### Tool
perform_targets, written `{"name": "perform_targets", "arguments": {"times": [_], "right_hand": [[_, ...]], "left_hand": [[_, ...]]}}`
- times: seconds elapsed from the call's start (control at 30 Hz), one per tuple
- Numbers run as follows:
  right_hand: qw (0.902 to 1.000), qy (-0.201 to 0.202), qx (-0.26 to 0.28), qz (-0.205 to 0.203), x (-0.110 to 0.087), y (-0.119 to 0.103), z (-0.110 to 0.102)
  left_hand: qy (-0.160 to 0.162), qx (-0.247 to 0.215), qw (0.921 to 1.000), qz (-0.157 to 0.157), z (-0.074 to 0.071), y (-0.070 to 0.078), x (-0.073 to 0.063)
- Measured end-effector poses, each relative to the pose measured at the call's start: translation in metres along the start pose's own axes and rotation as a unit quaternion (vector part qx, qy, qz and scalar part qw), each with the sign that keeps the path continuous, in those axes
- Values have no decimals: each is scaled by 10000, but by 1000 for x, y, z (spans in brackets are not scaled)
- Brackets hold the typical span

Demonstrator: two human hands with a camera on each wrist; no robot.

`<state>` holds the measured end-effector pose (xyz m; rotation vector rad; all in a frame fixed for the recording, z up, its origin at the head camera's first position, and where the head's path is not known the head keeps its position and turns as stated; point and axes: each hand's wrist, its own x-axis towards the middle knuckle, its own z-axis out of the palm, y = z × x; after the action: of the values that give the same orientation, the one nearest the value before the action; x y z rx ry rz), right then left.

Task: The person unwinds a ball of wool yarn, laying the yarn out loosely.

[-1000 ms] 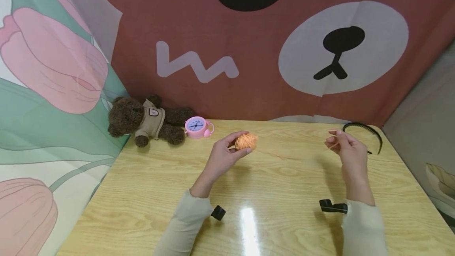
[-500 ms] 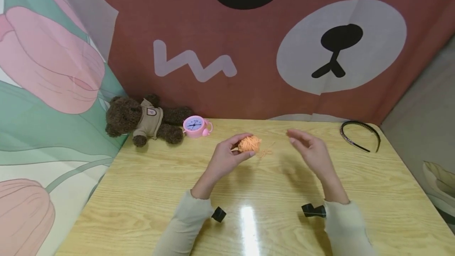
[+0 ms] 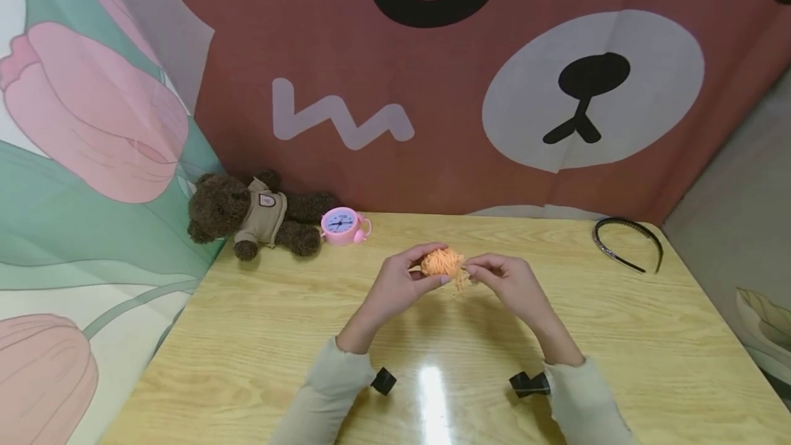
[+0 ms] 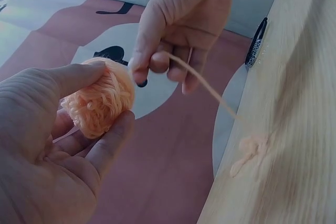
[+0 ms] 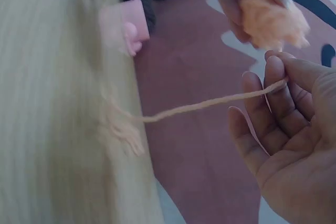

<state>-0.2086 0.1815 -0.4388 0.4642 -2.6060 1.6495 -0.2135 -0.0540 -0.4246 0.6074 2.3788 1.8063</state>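
Observation:
A small ball of orange yarn (image 3: 440,262) is held over the table between the thumb and fingers of my left hand (image 3: 400,281). Close at its right side, my right hand (image 3: 511,285) pinches a strand of the yarn between thumb and forefinger. In the right wrist view the yarn strand (image 5: 205,103) runs from those fingertips down to a loose bunch of yarn (image 5: 125,134) on the table. The left wrist view shows the yarn ball (image 4: 102,100) with the thumb on top and fingers beneath, the right hand (image 4: 181,24) beyond it.
A brown teddy bear (image 3: 262,215) in a tan shirt lies at the table's back left, with a pink alarm clock (image 3: 342,226) beside its legs. A black headband (image 3: 629,246) lies at the back right. Behind the wooden table (image 3: 296,335) hangs a printed cloth (image 3: 445,177).
My right hand has come left from near the headband to the yarn ball, bringing the strand with it. The left hand keeps its grip on the ball, shifted slightly right.

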Motion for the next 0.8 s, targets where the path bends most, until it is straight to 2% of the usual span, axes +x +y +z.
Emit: {"name": "perform_targets", "arguments": {"times": [0.23,0.43,0.6,0.8], "right_hand": [[9964,840,-141,38,-1,7,-34],[9879,1520,-51,317,-4,17,-63],[9818,1773,-119,671,-7,19,-72],[9818,1804,-120,578,-4,21,-70]], "left_hand": [[125,-27,9999,-10,-4,3,-1],[67,-134,9999,36,-6,4,0],[-14,-132,9999,42,-5,5,1],[211,-95,9997,121,-6,4,0]]}}
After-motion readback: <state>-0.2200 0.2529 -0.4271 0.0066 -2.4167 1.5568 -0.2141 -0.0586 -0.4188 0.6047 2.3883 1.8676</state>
